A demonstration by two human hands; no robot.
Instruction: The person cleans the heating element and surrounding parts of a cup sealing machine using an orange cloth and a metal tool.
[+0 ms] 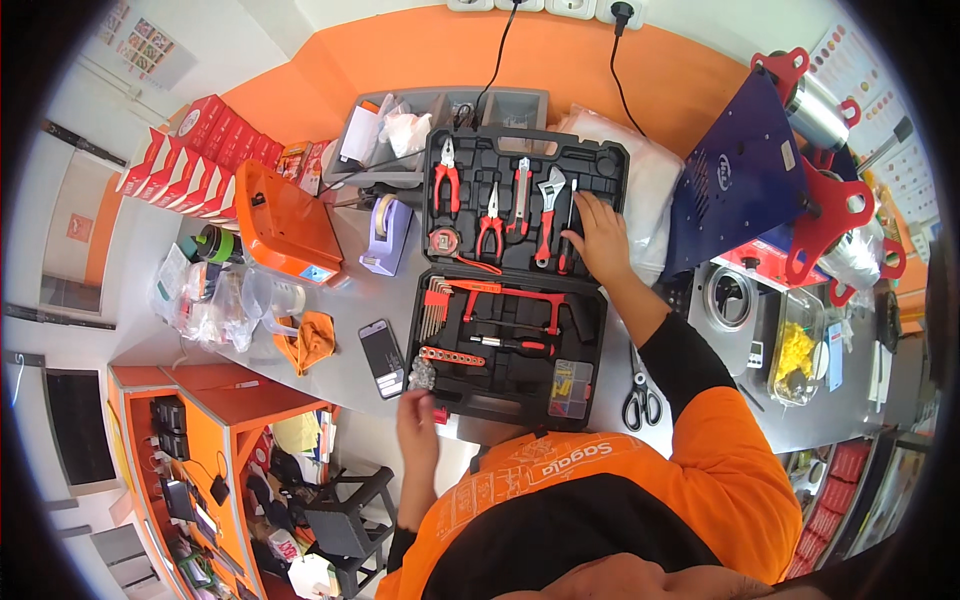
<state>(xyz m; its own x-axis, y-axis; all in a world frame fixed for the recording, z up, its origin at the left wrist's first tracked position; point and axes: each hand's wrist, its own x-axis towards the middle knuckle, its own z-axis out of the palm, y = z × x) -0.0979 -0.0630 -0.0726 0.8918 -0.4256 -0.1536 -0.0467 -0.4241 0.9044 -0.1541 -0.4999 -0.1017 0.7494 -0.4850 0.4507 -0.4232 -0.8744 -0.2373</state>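
An open black tool case point(530, 400) holds pliers point(490, 235), an adjustable wrench point(548, 215), a utility knife, a tape measure, a hacksaw frame and hex keys. My right hand point(600, 240) is at the lid's right side, fingers stretched out beside a slim screwdriver point(567, 245), its thumb close to or touching the handle. At the case's lower left, my left hand point(418, 420) has its fingers closed at a small clear bag of silvery pieces point(421, 373), apparently gripping its lower end. A phone point(378, 350) lies just left of the case.
A purple tape dispenser point(385, 245), orange machine point(280, 225) and red boxes stand left; a grey organiser is behind. Scissors point(640, 405), a blue press point(735, 165) and a container of yellow pieces point(800, 350) are right. An orange shelf unit point(145, 378) stands lower left.
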